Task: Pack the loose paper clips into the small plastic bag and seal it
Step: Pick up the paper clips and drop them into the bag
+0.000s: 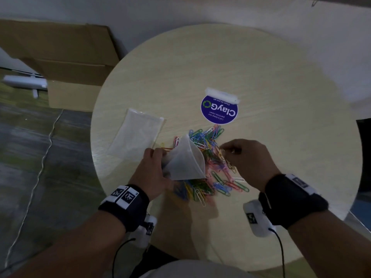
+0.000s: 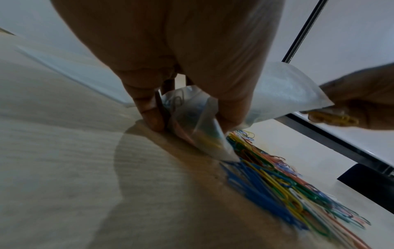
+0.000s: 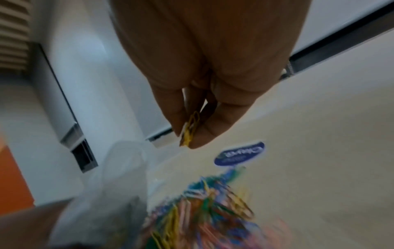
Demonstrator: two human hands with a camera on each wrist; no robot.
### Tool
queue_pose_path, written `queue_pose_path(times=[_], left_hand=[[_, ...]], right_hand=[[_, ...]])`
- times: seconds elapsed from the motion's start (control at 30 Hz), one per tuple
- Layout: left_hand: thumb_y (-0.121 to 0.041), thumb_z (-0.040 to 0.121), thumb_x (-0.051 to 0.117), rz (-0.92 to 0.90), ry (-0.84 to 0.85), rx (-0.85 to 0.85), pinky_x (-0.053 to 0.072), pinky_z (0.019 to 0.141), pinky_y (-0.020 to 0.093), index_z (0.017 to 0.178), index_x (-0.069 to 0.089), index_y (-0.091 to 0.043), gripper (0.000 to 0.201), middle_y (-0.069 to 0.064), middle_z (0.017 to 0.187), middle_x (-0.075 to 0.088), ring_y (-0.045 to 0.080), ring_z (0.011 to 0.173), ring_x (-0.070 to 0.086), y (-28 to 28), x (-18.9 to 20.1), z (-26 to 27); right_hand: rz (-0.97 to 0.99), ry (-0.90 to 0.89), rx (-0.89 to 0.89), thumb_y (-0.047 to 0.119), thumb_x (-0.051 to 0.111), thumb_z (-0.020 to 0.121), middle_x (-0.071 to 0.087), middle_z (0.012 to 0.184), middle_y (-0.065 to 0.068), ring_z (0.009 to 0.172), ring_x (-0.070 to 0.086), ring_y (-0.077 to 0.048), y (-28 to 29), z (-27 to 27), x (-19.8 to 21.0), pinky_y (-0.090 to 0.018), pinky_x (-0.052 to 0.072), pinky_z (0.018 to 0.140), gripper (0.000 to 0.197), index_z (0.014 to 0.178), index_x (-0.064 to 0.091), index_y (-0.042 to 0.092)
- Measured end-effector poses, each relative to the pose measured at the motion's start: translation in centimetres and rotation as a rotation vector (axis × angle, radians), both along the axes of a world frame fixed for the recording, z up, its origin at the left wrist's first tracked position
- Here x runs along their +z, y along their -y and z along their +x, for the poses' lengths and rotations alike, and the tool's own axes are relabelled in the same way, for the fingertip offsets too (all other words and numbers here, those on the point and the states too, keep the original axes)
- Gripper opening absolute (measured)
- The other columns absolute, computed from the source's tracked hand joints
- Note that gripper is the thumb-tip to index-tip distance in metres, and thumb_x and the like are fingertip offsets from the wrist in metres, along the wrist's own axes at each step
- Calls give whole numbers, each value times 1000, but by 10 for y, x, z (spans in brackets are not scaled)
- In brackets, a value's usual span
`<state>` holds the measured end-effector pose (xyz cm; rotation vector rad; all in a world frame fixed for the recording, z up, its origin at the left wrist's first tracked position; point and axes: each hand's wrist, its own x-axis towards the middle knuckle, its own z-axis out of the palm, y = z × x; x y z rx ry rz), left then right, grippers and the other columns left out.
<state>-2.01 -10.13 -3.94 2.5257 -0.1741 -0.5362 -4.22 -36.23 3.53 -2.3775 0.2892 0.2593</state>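
Roughly counted, two plastic bags are in view: one small plastic bag held up over the table, and a second flat bag lying on the round table to the left of it, its near end just beside the left hand. The loose paper clips are far too many and too tangled to count; they form one multicoloured heap spread under and to the right of the held bag.

The left hand grips the small plastic bag at its lower, bunched end, thumb and fingers curled round it, with its fingertips down at the table surface. The bag's open mouth faces right, toward the right hand. A few clips seem to lie inside the bag already, though the film is cloudy and the wrist view blurred.

The right hand hovers above the heap, just beside the bag's mouth, its thumb and fingers pinched narrowly on a small bunch of yellow clips; their number cannot be told.

Beyond the heap sits one round blue sticker, nearly touching the farthest clips. Bare tabletop lies to the right and on the near side of the heap. The table's left edge runs close behind the left wrist, and one cardboard box stands on the floor past it.
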Motion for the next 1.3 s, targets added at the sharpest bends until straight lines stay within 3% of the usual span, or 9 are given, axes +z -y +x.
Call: queue_pose_path(times=[0.1,0.3,0.5,0.7,0.8,0.9,1.0,1.1,1.3], left_hand=[[-19,69,75,4,-3,-1,52,80,45,117,41,-21,59,1,112,32,32,91,56,3,1,0],[-28,68,73,-28,24,-45,52,76,46,119,41,-18,61,1,109,33,33,82,57,0,-1,-1],[-18,69,74,-23,-8,-4,51,77,45,118,42,-19,59,2,114,32,34,91,55,1,-2,0],[-23,66,77,-18,8,-14,52,75,43,118,43,-17,62,2,114,33,31,88,56,-3,-3,-2],[-25,65,77,-15,10,-18,53,75,45,118,43,-18,63,3,114,34,31,88,56,-4,-3,-2],[-26,66,77,-17,9,-23,52,76,45,118,42,-18,63,3,114,34,32,88,56,-5,-3,-2],[-27,67,77,-21,12,-24,52,77,44,120,42,-18,64,3,115,34,32,89,56,-5,-3,-2],[-27,66,77,-21,14,-19,52,77,44,120,42,-19,65,3,116,34,31,89,56,-4,-3,-2],[-25,64,77,-27,23,-21,52,77,42,120,43,-19,66,2,115,35,30,89,57,-4,-4,-1]], right_hand=[[43,52,68,22,70,82,67,78,13,69,59,3,-17,9,20,-5,40,64,14,95,74,25],[-32,48,227,25,67,84,74,100,1,93,66,-15,-49,21,26,-25,47,82,24,106,71,17],[76,70,-69,22,72,82,73,94,7,74,64,-1,-6,9,11,-16,48,72,22,104,71,22],[-216,-136,84,48,75,68,55,120,-10,110,51,-32,5,0,-54,-41,41,97,67,127,55,22],[-382,-157,177,61,47,68,56,109,-4,105,46,-31,-10,8,-69,-39,37,88,59,117,55,29],[-342,-148,170,58,32,68,55,101,-11,95,49,-36,-18,5,-71,-40,39,84,62,106,62,18],[-257,-183,113,42,50,79,57,109,-15,101,50,-38,-21,-1,-59,-41,41,85,47,115,56,12],[-299,-165,91,34,63,78,53,121,-13,108,48,-37,-17,-3,-62,-43,40,93,64,134,43,10],[-364,-152,195,36,57,86,53,97,-12,87,54,-37,-20,-6,-70,-38,47,75,31,107,66,16]])
